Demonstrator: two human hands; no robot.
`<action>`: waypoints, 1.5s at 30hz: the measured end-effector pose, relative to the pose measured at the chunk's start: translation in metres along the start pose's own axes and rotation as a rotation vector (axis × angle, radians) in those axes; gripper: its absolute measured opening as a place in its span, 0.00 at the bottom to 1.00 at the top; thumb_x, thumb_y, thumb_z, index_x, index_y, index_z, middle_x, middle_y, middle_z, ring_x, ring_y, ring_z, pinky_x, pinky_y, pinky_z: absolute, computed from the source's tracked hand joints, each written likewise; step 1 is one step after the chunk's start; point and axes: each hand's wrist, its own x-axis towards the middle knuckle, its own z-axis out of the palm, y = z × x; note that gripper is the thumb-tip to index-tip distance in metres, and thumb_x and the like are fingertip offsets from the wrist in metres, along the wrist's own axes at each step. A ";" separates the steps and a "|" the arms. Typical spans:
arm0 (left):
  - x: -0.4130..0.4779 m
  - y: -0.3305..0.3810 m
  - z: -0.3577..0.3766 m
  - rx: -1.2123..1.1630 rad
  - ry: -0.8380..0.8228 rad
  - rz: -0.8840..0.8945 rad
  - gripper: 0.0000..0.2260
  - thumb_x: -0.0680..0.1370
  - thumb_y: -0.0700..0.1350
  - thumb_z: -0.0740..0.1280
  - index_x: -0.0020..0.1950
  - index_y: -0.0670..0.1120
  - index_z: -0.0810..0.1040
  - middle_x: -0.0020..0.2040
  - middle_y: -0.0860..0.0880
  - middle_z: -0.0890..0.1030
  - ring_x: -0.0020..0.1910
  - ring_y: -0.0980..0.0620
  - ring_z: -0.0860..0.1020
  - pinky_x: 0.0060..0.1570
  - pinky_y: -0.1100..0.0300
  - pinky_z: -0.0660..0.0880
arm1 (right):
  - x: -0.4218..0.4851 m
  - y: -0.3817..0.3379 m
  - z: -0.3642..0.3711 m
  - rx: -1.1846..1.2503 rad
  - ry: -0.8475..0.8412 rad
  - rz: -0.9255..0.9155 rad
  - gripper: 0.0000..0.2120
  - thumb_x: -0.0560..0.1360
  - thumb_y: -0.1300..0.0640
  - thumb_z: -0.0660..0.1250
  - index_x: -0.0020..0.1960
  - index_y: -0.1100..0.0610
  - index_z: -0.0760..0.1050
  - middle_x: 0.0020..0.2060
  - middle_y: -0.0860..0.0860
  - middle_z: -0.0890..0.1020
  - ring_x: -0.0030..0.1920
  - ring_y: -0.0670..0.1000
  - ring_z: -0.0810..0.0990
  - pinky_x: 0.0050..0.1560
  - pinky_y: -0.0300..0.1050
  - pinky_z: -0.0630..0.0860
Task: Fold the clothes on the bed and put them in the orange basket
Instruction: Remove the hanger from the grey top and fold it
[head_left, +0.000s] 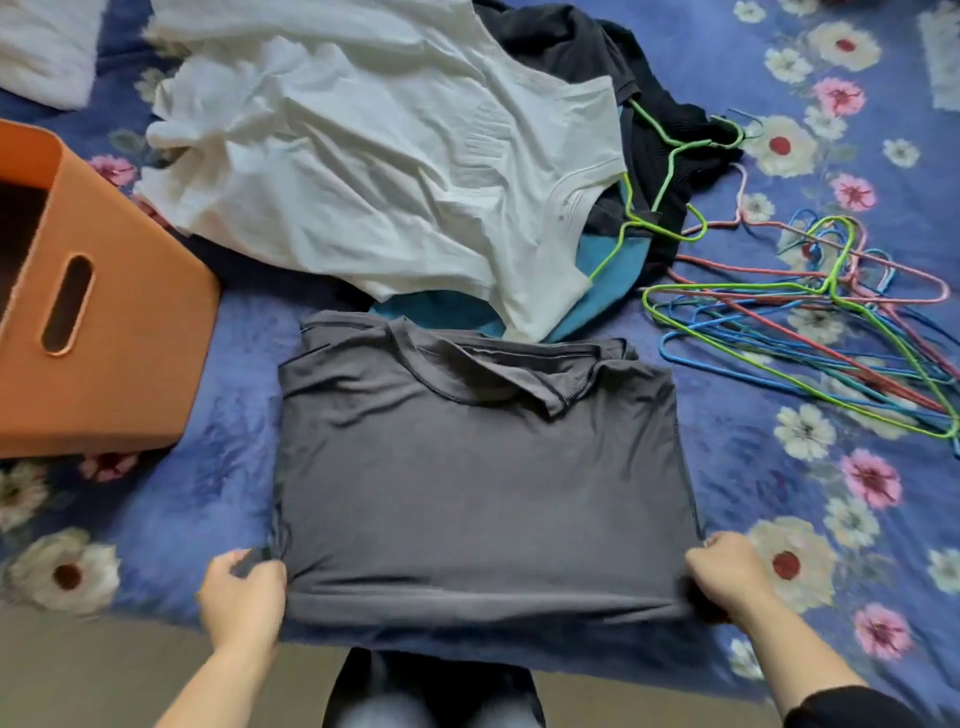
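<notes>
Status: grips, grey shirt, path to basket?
Left grip and right grip each hold a near corner of the grey shirt. Shirt part-folded, flat on bed; orange basket to its left. White shirt behind, hangers right, neither between.

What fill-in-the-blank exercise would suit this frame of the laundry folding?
1. The left hand and the right hand each grip a near corner of the ____ shirt.
2. The basket beside that shirt is ____.
3. The hangers lie on the bed to that shirt's ____.
Missing words: grey; orange; right.
</notes>
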 end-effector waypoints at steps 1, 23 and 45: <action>0.002 -0.005 0.000 0.062 -0.022 -0.029 0.16 0.70 0.34 0.69 0.58 0.34 0.75 0.54 0.35 0.78 0.56 0.36 0.76 0.56 0.46 0.70 | -0.002 0.003 0.003 -0.056 0.022 0.023 0.05 0.68 0.62 0.65 0.39 0.63 0.70 0.43 0.66 0.79 0.50 0.64 0.79 0.45 0.49 0.71; -0.007 0.137 0.121 0.758 -0.473 1.166 0.32 0.77 0.53 0.64 0.79 0.52 0.54 0.80 0.47 0.47 0.78 0.47 0.45 0.76 0.49 0.50 | 0.030 -0.178 -0.026 0.972 -0.076 -0.277 0.22 0.70 0.77 0.56 0.56 0.57 0.73 0.55 0.56 0.82 0.52 0.50 0.79 0.50 0.40 0.74; -0.085 0.033 0.110 0.383 -0.918 0.677 0.18 0.81 0.45 0.61 0.71 0.53 0.71 0.78 0.52 0.57 0.78 0.53 0.49 0.71 0.62 0.50 | -0.051 -0.094 -0.025 0.775 -0.362 0.012 0.05 0.70 0.65 0.65 0.41 0.57 0.72 0.30 0.52 0.75 0.30 0.50 0.73 0.26 0.36 0.68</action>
